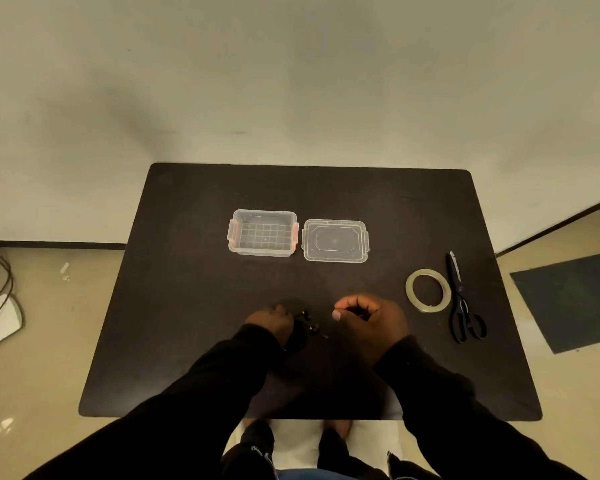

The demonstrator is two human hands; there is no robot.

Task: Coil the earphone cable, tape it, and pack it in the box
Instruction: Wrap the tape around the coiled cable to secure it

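Head view: we looked down on a dark tabletop (194, 306) with both our hands near its front middle. Our left hand (269, 322) had its fingers curled round the black earphone cable (302, 332), which lay bunched just right of that hand, its small earbuds showing beside the knuckles; how neatly it was coiled we could not tell against the dark surface. Our right hand (368, 318) was curled into a loose fist with the thumb and forefinger pinched together, apparently on a thin strand of the cable, though the strand itself was too fine to make out. Farther back stood the clear box (262, 233), open and with red-tinted side clips, and just beside it on the right lay its clear lid (335, 240), flat. Well to the right sat the roll of tape (428, 290), flat on the tabletop, touching or nearly touching the black scissors (461, 299) lying alongside it.
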